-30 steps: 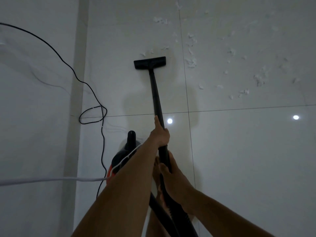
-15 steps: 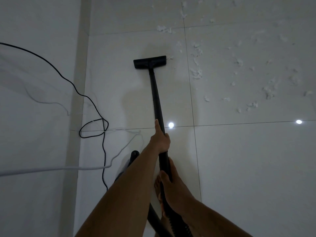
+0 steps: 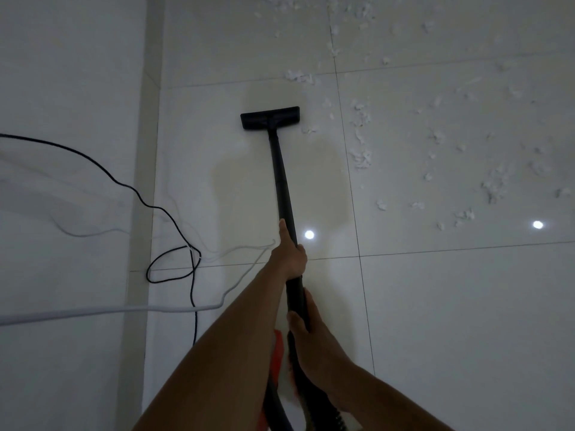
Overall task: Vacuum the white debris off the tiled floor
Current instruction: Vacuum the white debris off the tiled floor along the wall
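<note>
so it all comes down to one thing: the white debris [image 3: 362, 157] is off to the right of the nozzle head [image 3: 270, 118] and beyond it, not straight ahead; the closest fluff [image 3: 309, 130] sits just beside the head's right end, and the rest is scattered over the tiles past the grout line and up toward the top of the view; the wand [image 3: 281, 175] points almost straight away from the person, far end leaning a touch left, with the head flat on the tiled floor [image 3: 451, 306], wide side crossways; the left grip [image 3: 291, 253] is wrapped round the wand further up, thumb along the tube, so it's nearer the mess; the right grip [image 3: 306, 328] is wrapped round the tube lower down; I'd guess the next move is swinging the head rightward, left steering and right pivoting; the black cord [image 3: 174, 219] loops well off to the left, so it shouldn't snag
</note>
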The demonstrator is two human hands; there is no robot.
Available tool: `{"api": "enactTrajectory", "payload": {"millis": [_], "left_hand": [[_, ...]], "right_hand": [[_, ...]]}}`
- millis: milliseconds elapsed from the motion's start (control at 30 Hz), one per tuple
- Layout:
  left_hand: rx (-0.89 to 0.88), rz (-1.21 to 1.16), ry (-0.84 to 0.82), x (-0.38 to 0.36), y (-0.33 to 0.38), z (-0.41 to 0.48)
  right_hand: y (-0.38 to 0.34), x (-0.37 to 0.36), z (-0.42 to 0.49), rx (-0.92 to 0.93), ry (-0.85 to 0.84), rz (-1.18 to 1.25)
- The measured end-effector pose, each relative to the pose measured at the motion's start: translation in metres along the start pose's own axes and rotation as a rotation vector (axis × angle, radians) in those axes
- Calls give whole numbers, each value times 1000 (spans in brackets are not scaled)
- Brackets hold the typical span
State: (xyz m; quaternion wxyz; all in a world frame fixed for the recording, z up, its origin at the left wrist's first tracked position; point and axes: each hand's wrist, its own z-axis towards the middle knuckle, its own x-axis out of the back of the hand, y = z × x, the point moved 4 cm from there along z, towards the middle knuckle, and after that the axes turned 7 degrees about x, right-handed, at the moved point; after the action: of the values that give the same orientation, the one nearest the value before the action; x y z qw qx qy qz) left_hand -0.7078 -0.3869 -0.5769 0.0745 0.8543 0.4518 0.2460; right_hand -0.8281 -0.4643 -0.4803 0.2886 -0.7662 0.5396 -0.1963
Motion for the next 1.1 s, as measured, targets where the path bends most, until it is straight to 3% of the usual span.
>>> {"api": "enactTrajectory", "payload": {"millis": [433, 667, 867, 1100], "left_hand": [[33, 40, 6, 56, 52, 33], [49, 46, 7, 77, 82, 47], [51, 20, 0, 93, 108, 65], [61, 15, 21, 110, 136, 81]], "right_hand": [[-59, 6, 54, -13, 27, -22], [-121, 34, 53, -35, -69, -145], [-114, 43, 97, -12, -61, -228], [-135, 49, 125, -21, -57, -152]]}}
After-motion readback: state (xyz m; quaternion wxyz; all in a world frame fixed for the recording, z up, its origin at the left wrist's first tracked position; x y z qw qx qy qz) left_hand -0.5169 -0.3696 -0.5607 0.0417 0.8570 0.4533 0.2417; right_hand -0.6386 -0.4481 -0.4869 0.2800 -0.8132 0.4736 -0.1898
